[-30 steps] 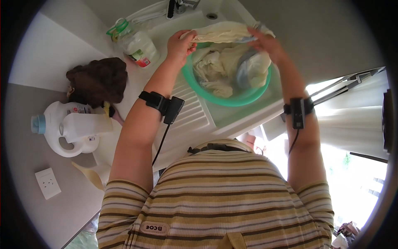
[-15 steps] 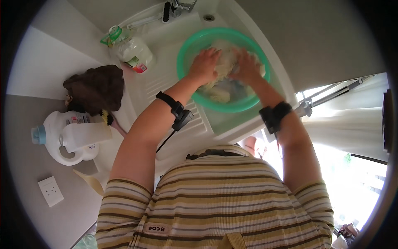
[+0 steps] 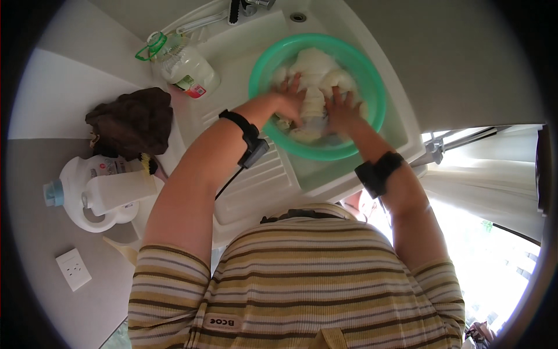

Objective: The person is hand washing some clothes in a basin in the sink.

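Pale cloth [image 3: 314, 103] lies bunched under and between left hand [image 3: 289, 103] and right hand [image 3: 344, 112]; hands apart, fingers spread, no clamp visible. Green basin [image 3: 376, 93] surrounds both. Judgement: press evenly, inward, to keep cloth contained. Drain [image 3: 298, 17] beyond hands.

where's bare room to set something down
Bare: ribbed washboard between left forearm and green basin, plus sink surface between basin and clear bottle. Crowded: basin, with left hand, right hand, pale cloth; far left, brown cloth, white jug.
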Demonstrator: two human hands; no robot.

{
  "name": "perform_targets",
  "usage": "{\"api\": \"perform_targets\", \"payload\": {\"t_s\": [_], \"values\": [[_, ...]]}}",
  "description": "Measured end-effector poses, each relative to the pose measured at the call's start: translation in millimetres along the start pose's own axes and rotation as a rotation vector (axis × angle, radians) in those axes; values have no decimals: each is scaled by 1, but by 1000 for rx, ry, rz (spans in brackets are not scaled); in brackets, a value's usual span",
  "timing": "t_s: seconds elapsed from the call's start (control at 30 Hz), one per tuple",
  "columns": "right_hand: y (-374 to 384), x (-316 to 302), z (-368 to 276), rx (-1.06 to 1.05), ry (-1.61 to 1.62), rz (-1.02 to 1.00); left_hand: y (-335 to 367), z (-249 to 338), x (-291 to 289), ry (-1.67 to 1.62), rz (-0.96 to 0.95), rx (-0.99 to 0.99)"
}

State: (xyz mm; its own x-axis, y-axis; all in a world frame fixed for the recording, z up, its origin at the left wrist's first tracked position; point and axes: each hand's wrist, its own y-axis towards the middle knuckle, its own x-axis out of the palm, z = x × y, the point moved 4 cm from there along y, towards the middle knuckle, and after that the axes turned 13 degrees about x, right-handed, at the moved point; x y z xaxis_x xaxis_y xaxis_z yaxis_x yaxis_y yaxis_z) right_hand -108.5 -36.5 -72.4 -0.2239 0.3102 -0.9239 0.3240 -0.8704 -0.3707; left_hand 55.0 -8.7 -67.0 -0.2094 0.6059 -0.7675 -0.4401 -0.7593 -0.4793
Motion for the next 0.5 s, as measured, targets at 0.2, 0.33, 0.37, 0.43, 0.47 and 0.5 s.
{"api": "perform_targets", "payload": {"t_s": [0.2,0.33,0.37,0.43,0.47,0.5], "values": [[65,21,57,-236,832,-170,21,-57,-60,-192,334,-44],[32,-36,79,32,1419,-96,23,-47,-20,-54,750,-15],[29,-49,82,-13,1587,-139,24,-41,-19,-84,827,39],[22,-80,83,-118,1918,-232,30,-46,-17,-391,674,-116],[9,-100,77,-94,1945,-205,28,-50,-15,-545,597,-203],[-1,-111,79,-8,1850,-104,24,-48,-21,-643,669,-165]]}}
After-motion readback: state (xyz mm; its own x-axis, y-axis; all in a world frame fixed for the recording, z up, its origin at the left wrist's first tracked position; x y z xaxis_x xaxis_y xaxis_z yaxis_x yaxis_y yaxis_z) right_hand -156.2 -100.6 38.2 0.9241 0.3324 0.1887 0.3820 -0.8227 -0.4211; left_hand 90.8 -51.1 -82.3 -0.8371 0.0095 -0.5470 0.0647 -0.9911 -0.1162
